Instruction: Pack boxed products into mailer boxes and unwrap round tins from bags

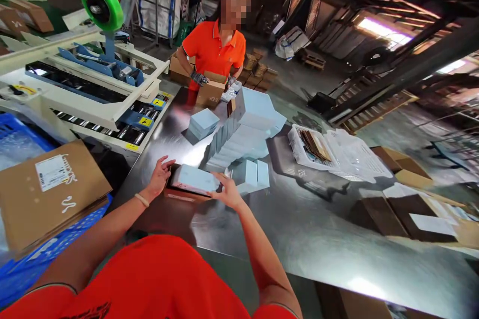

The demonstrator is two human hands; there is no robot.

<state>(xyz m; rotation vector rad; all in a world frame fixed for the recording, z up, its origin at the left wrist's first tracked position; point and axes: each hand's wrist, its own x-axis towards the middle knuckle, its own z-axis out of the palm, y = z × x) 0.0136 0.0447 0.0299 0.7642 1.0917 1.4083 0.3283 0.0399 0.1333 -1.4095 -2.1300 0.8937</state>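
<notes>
A small brown carton (186, 196) lies on the metal table in front of me, with pale blue-white boxes (194, 178) sitting inside it. At the carton's left end is my left hand (160, 178), its fingers apart and raised beside the edge. My right hand (227, 192) is at the other end, fingers and thumb spread, touching or very near the right end of the boxes. Just beyond it stand more pale boxes (249, 173). A long stack of them (243, 144) runs toward the far side, and a smaller pile (204, 123) is behind the carton.
Across the metal table (299, 224), a person in orange (215, 50) with gloved hands holds a brown box (212, 90). White baskets (314, 147) and open cartons (407, 214) are at the right. A roller machine (112, 104) and flat cardboard (52, 194) stand left.
</notes>
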